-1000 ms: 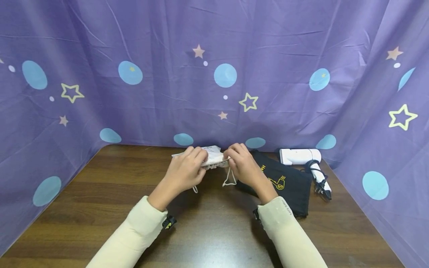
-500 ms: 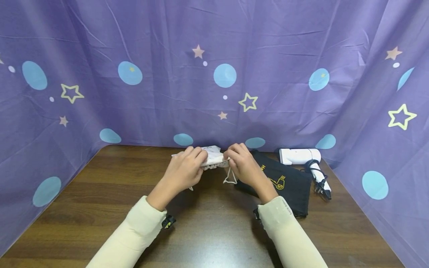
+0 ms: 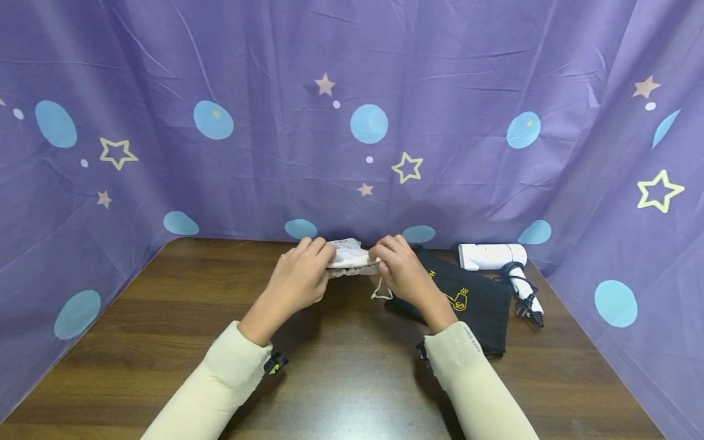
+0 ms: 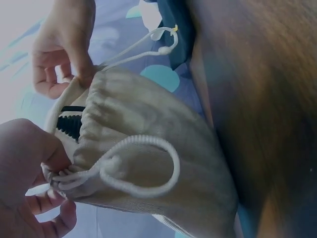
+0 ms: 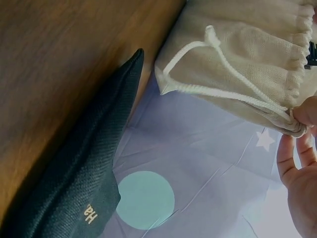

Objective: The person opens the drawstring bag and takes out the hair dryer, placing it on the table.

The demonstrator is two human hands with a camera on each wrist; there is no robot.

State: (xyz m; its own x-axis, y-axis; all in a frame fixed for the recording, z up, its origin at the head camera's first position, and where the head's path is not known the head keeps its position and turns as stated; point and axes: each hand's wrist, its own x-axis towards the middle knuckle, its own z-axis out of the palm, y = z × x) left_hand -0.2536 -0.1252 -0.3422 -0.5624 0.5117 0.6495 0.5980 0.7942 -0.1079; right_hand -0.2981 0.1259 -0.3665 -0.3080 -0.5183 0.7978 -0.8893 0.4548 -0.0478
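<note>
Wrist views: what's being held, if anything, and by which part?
A cream drawstring bag, by its gathered mouth: the left hand pinches one end of the opening, the right hand the other.

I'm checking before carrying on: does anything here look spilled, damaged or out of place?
Nothing looks spilled or damaged. The black pouch lies askew beside the white hair dryer, only mildly untidy. The drawstring bag gapes at its mouth, but the left hand and right hand grip its rim, which explains it.
</note>
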